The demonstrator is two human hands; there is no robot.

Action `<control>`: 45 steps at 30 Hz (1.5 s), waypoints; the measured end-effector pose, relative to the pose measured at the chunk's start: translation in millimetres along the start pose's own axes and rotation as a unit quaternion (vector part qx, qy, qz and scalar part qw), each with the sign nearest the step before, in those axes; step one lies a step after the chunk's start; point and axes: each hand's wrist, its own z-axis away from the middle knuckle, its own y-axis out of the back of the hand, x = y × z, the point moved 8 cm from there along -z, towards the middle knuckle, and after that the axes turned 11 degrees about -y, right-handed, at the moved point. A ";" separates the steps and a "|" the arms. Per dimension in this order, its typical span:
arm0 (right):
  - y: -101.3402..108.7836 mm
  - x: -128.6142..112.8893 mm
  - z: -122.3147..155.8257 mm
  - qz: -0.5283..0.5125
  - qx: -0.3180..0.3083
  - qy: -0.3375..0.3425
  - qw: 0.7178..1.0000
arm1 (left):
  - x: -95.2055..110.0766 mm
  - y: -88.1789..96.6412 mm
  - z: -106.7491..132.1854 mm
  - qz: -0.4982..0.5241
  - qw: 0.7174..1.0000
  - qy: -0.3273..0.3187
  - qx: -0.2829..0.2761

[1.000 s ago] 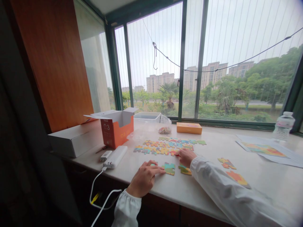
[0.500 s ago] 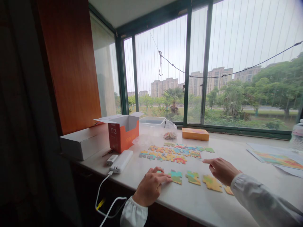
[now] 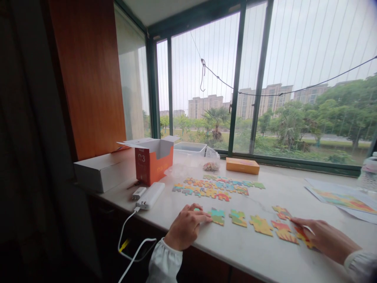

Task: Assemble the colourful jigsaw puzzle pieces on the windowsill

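Observation:
A joined strip of colourful puzzle pieces (image 3: 217,185) lies in the middle of the white window counter (image 3: 265,247). Nearer me, a row of loose pieces runs left to right: a teal-and-orange piece (image 3: 217,215), a green-yellow piece (image 3: 238,218), a yellow piece (image 3: 261,225) and red-orange pieces (image 3: 283,232). My left hand (image 3: 186,227) rests on the counter, fingers curled, fingertips touching the teal-and-orange piece. My right hand (image 3: 323,237) lies at the far right, its fingers pressed on an orange-yellow piece (image 3: 303,237).
An open orange-and-white box (image 3: 153,160), a white box (image 3: 101,172), a power bank (image 3: 150,195) with a white cable, a clear tray (image 3: 189,148), an orange flat box (image 3: 242,165), printed sheets (image 3: 341,195) and a water bottle (image 3: 368,172) stand on the counter.
My right hand moved from the joined strip rightward across the counter to the loose orange pieces at the right. My left hand stayed by the teal piece. The view shifted left.

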 end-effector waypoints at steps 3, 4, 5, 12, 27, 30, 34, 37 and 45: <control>-1.9 -61.7 1.3 0.022 -0.059 0.038 0.997 | 0.6 -0.1 -0.4 -0.011 1.000 -0.006 -0.005; -1.8 -83.4 1.7 0.030 -0.069 0.059 0.995 | 0.8 -0.1 -0.5 -0.012 1.000 -0.009 -0.005; -1.8 -102.4 1.4 0.038 -0.074 0.068 0.994 | 0.8 -0.1 -0.6 -0.011 1.000 -0.011 -0.005; -7.4 -192.1 -4.1 0.088 -0.072 0.128 0.985 | -0.8 0.6 -1.2 -0.007 1.000 -0.006 -0.004; -1.5 -209.6 -0.8 0.113 -0.054 0.131 0.983 | 2.6 4.2 -3.6 0.012 1.000 0.001 -0.006; -2.1 -213.4 -1.2 0.117 -0.058 0.128 0.983 | 2.7 3.4 -3.4 0.011 1.000 0.000 -0.010; -1.6 -214.4 -1.2 0.109 -0.059 0.129 0.984 | 3.4 5.0 -2.7 0.002 1.000 -0.007 0.008; 4.8 -218.8 7.6 0.083 -0.044 0.146 0.985 | -1.8 13.6 -0.4 -0.016 0.997 0.027 0.072; 9.3 -279.5 75.2 -0.020 -0.069 0.288 0.955 | -13.7 14.0 8.4 -0.072 0.982 0.155 0.075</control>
